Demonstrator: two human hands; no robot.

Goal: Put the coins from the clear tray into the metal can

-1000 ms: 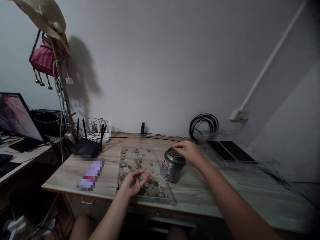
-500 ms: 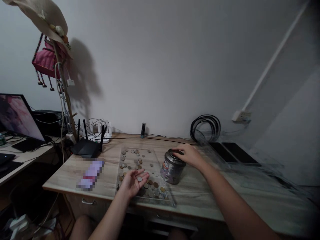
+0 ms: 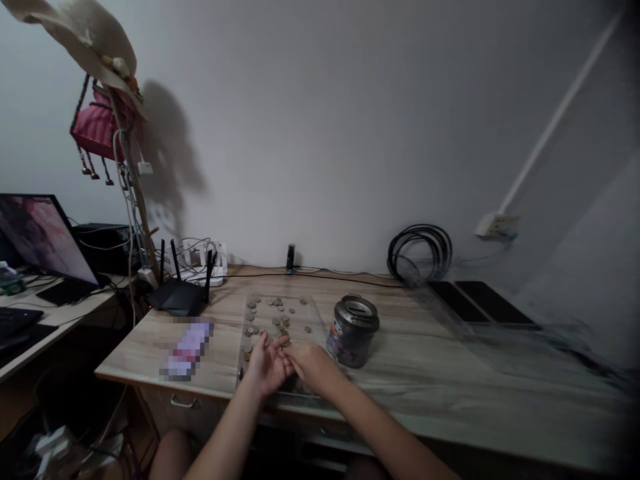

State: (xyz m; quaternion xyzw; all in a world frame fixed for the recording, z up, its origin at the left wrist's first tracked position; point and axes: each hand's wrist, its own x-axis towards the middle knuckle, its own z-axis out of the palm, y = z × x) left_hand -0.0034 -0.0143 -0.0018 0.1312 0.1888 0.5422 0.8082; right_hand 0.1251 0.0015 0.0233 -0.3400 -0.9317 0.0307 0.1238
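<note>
My left hand [image 3: 271,368] is turned palm up above a clear plastic tray [image 3: 316,313], its fingers loosely spread; no coin can be made out in its palm now. My right hand [image 3: 313,365] meets the left one's fingers from the right, with its own fingers drawn together in a pinch. Whatever lies between those fingertips is hidden. Several loose coins [image 3: 277,321] are scattered over the tray, and both hands cover its front part. Just right of the tray stands a round metal coin tin [image 3: 351,337] with a slot in its lid and a printed cartoon side.
A blurred purple item [image 3: 189,350] lies at the left of the desk, with a black router [image 3: 180,297] behind it. Coiled black cable [image 3: 420,253] leans against the wall. Two dark panels [image 3: 477,303] in clear plastic lie at the right.
My right hand has left the tin's lid and moved left to my left hand's fingers. The coin seen earlier on my left hand is now out of sight. The view has shifted slightly.
</note>
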